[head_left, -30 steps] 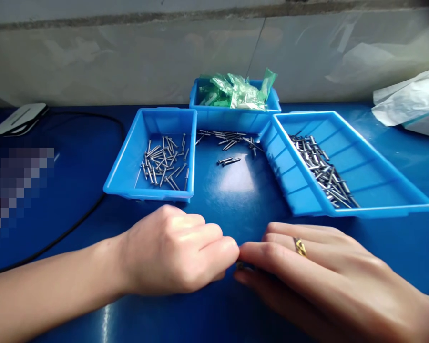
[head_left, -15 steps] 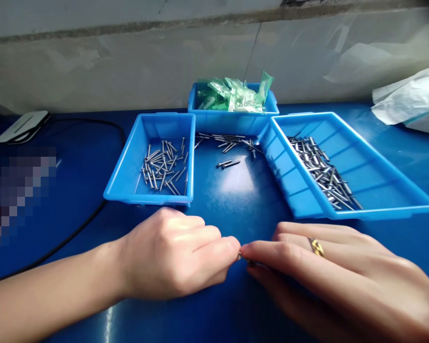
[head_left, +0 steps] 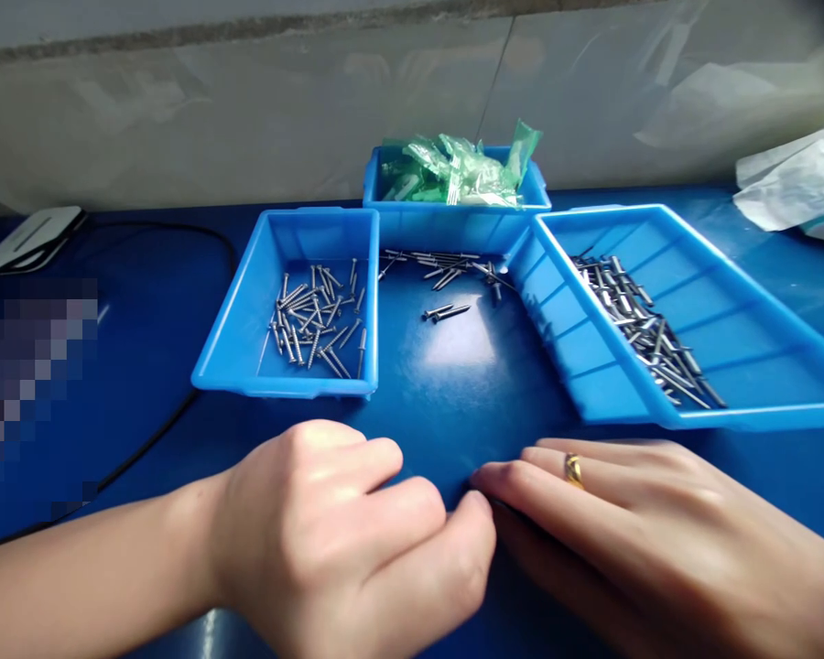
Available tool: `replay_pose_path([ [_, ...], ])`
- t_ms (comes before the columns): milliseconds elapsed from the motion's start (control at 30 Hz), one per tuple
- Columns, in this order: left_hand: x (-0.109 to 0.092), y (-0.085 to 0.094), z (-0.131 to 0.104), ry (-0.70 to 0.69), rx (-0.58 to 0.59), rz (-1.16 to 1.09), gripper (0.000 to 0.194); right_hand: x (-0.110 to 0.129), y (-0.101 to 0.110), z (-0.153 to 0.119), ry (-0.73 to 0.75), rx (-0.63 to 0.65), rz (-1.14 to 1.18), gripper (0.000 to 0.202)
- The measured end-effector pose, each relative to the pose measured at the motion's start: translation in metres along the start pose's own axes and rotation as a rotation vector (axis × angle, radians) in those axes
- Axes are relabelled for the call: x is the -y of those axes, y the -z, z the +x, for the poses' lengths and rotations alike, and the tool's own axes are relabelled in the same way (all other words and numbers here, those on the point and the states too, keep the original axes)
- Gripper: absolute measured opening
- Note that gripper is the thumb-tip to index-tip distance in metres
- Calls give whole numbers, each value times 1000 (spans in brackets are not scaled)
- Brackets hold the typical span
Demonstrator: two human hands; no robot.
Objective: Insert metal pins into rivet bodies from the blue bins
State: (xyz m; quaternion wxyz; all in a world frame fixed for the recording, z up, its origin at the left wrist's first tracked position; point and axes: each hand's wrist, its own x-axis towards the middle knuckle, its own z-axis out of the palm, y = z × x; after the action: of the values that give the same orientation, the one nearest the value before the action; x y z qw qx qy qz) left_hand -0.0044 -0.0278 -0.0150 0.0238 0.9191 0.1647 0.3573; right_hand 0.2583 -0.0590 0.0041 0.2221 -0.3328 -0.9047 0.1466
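My left hand is closed, fingers curled, knuckles up, low in the middle of the view; whatever it holds is hidden. Its fingertips meet those of my right hand, which wears a gold ring and has its fingers pressed together; anything between them is out of sight. Beyond my left hand, a blue bin contains many screws. Another blue bin, beyond my right hand, contains metal rivets. Between these bins, loose screws and rivets lie on the blue table.
A third blue bin at the back holds green plastic packets. A white device with a black cable sits at the left. White crumpled wrapping lies at the far right.
My left hand has moved nearer and slightly right, its fingers curling more at the right hand's fingertips. The small metal piece seen between the hands is now hidden. The view has shifted slightly.
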Motion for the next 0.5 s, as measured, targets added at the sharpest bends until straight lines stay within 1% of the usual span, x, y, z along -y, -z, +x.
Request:
replay_pose_path([
  [67, 1, 0, 0, -20, 16, -6, 15, -1, 1, -2, -6, -40, 4, 39],
  [167, 6, 3, 5, -24, 103, 38, 13, -2, 3, -4, -19, -63, -25, 37],
  [233, 10, 6, 9, -24, 150, 92, 25, -1, 5, -4, -47, -54, -41, 36],
  [267, 12, 8, 11, -39, 195, 99, 28, 0, 5, -5, -56, -43, -37, 34],
  [367, 16, 11, 16, -73, 238, 67, 31, 4, 6, -6, -48, -1, 5, 29],
  [500, 17, 12, 18, -91, 223, 41, 29, 8, 6, -4, -48, -7, 58, 32],
])
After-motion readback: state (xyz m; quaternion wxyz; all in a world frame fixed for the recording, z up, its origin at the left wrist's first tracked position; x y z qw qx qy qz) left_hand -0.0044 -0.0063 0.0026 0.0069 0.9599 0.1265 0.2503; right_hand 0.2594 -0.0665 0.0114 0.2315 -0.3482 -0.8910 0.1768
